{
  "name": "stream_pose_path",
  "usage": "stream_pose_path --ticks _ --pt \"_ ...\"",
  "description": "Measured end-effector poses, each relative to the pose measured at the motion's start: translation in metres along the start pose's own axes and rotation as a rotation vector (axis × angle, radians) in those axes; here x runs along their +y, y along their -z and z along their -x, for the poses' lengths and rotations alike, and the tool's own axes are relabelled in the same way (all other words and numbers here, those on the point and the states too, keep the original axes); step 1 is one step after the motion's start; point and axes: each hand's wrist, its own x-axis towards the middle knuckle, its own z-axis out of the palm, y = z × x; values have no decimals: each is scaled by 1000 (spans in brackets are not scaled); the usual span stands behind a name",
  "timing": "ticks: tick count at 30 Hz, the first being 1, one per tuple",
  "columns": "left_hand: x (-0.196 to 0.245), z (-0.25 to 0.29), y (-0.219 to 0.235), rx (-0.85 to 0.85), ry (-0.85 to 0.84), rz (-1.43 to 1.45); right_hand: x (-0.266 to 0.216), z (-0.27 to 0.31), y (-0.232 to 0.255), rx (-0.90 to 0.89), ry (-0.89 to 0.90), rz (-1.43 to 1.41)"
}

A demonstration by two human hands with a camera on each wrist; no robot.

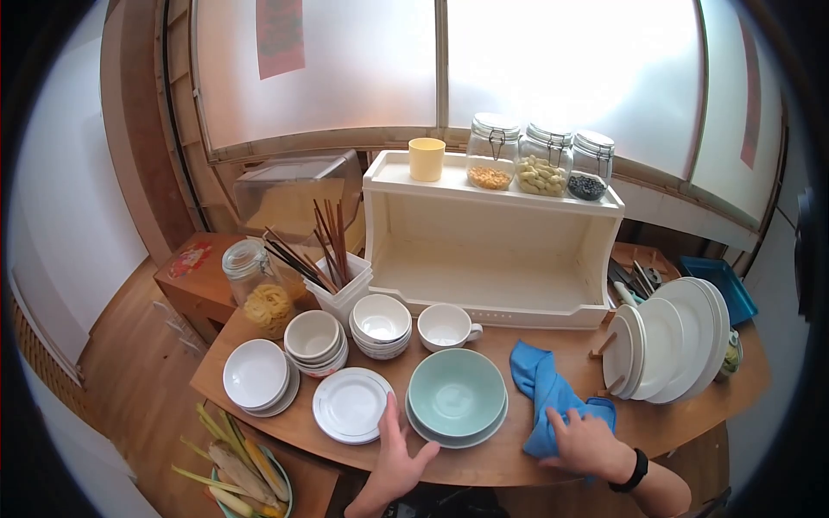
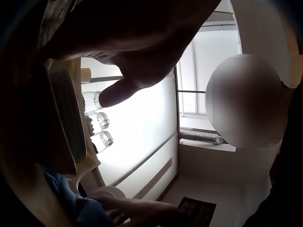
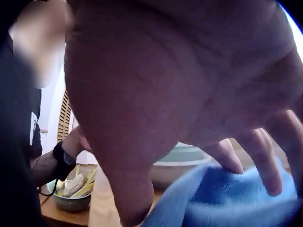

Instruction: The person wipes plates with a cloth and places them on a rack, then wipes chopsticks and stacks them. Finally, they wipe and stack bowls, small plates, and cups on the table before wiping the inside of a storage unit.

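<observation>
My left hand (image 1: 400, 453) is between the white plates (image 1: 352, 406) and a pale green bowl (image 1: 458, 393), its thumb and fingers spread, holding nothing. The green bowl sits inside a larger pale bowl (image 1: 462, 442). My right hand (image 1: 587, 442) is over a crumpled blue cloth (image 1: 542, 388) on the table, right of the bowls. In the right wrist view the fingers (image 3: 265, 163) of that hand hang apart at the cloth (image 3: 222, 189), and the thumb points down at its near side. A dark band (image 1: 639, 470) circles the right wrist.
Stacked white bowls (image 1: 380, 319), a white cup (image 1: 446, 326) and small dishes (image 1: 256, 374) stand behind and left. Large plates (image 1: 661, 350) lean in a rack at right. A cream shelf (image 1: 492, 250) stands behind, with jars (image 1: 544, 160) on top. Vegetables (image 1: 242, 475) fill a bowl at lower left.
</observation>
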Motion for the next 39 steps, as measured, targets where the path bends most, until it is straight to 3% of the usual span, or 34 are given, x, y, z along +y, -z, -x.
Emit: stream_pose_path --ticks 4,6,7,8,10,13,16,19,22,25,28,30,32,36,37,39 --pt "17 23 16 -27 -188 -327 7 -5 -25 -61 -155 -57" --pt "16 30 21 -79 -270 -518 24 -35 9 -50 -177 -114" --pt "21 30 25 -148 -304 -527 35 -55 24 58 -262 -225" --pt "32 25 30 -214 -338 -536 41 -78 43 352 -265 -333" --pt "52 12 39 -292 -388 -560 35 -114 97 619 -333 -364" --pt "75 -10 51 -261 -462 -645 60 -184 116 781 -304 -245" --pt "104 -41 61 -230 -558 -755 64 -250 91 717 -231 -148" --pt "114 -86 58 -239 -597 -843 73 -298 37 365 -183 -90" --pt "93 -152 48 -252 -611 -1014 81 -345 -15 -67 -128 -48" --pt "93 -206 35 -325 -511 -1198 73 -386 -32 -185 -9 -129" --pt "90 -246 23 -420 -394 -1314 42 -414 -17 -174 170 -143" --pt "81 -268 17 -432 -406 -1341 27 -442 -26 -122 442 -363" --pt "81 -279 12 -444 -355 -1372 17 -474 -48 -233 533 -535" --pt "68 -303 4 -512 -251 -1420 21 -502 -80 -172 449 -666" --pt "66 -308 2 -550 -260 -1450 8 -471 -36 -131 539 -330" --pt "60 -317 -4 -622 -276 -1499 18 -482 -30 -181 402 -171"
